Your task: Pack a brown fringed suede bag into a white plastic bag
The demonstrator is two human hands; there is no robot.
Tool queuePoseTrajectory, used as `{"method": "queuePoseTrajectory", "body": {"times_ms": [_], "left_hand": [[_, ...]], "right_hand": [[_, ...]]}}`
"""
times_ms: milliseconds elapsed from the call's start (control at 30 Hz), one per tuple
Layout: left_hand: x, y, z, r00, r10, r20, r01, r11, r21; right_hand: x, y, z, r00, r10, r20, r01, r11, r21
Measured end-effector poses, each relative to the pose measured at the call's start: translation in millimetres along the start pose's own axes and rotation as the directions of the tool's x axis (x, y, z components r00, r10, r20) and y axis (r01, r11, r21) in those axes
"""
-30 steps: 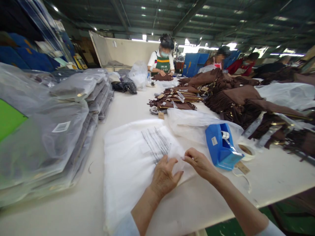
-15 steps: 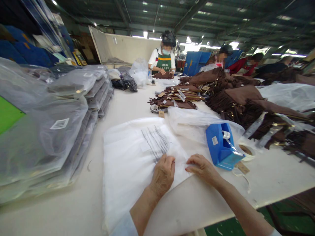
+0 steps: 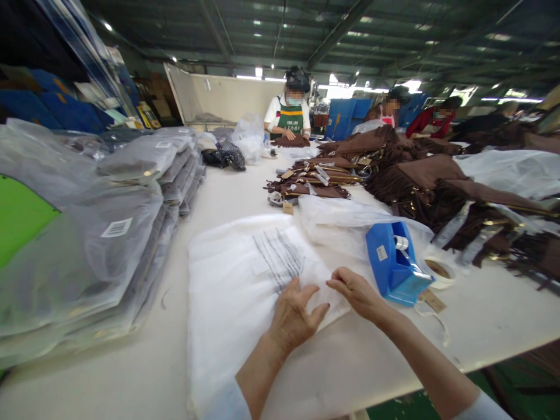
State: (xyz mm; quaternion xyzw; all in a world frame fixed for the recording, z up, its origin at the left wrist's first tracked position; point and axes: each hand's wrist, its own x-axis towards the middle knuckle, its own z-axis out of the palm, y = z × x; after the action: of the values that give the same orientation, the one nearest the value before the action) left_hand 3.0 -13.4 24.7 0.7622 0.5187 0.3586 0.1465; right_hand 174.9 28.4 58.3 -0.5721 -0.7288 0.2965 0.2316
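Note:
A stack of clear plastic bags [image 3: 236, 286] with dark printed lines lies flat on the white table [image 3: 481, 318] in front of me. My left hand [image 3: 294, 315] rests flat on the bags' near right corner, fingers spread. My right hand [image 3: 356, 291] is just to its right, fingers together pinching at the edge of the top bag. A blue tape dispenser [image 3: 394, 262] stands right of my right hand, with a tape roll [image 3: 440, 271] beside it.
Tall stacks of bagged grey items [image 3: 109, 233] fill the left side. Brown fringed bags [image 3: 437, 181] are heaped along the right and middle. More loose plastic [image 3: 345, 224] lies behind the dispenser. Other people [image 3: 289, 111] work at the far end.
Both hands slid down the bag and came back up; my left thumb has spread out and my right fingers now lift at the bag's edge.

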Motion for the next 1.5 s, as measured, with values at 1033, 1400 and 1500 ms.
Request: {"method": "queuePoseTrajectory", "body": {"times_ms": [1033, 1400, 1500], "left_hand": [[-0.8, 1.3, 1.0, 1.000, -0.022, -0.003, 0.022, 1.000, 0.002], [-1.3, -2.1, 3.5, 1.000, -0.022, -0.008, 0.023, 0.997, 0.074], [-2.3, -4.6, 6.2, 1.000, 0.000, -0.017, 0.002, 0.997, 0.082]], "right_hand": [[-2.9, 4.2, -1.2, 0.999, 0.013, 0.034, -0.014, 1.000, 0.022], [-1.2, 1.3, 2.8, 1.000, 0.025, 0.001, -0.025, 0.986, 0.163], [-11.5, 17.1, -2.4, 1.000, -0.018, 0.022, 0.015, 0.994, 0.112]]}}
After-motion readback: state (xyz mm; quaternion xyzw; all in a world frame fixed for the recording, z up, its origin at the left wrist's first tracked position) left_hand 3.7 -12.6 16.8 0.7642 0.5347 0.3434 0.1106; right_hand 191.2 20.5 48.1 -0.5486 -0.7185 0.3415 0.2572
